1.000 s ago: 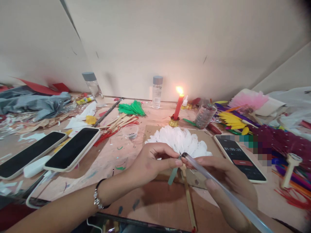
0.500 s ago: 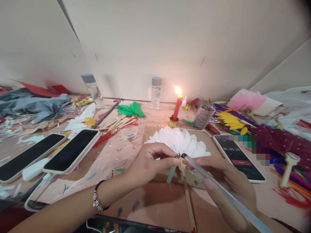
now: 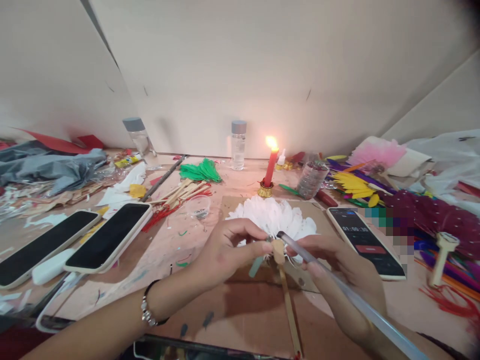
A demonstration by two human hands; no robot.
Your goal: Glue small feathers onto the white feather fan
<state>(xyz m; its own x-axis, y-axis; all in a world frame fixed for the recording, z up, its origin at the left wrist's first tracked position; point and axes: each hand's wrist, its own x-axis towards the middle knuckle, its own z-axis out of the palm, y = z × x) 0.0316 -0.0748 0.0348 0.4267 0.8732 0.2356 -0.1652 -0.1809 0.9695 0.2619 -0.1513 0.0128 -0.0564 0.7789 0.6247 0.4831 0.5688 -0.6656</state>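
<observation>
A white feather fan (image 3: 275, 217) lies on a brown cardboard sheet (image 3: 232, 205), its thin wooden handle (image 3: 288, 310) running toward me. My left hand (image 3: 225, 247) pinches a short pale green stick (image 3: 256, 266) right at the fan's base. My right hand (image 3: 339, 272) holds a long translucent glue stick (image 3: 352, 295), its tip resting by the handle's top at the fan's base. Just beyond the fan a red candle (image 3: 270, 167) burns in a gold holder.
Two dark phones (image 3: 108, 236) lie at the left. At the right lies a phone (image 3: 365, 241) showing a timer. Two clear bottles (image 3: 238, 145) stand at the back wall. Green feathers (image 3: 200, 171), wooden sticks and coloured feathers (image 3: 354, 185) lie scattered about.
Both hands and the fan's base have shifted slightly left. The top of the wooden handle now shows between my fingertips. The timer has advanced.
</observation>
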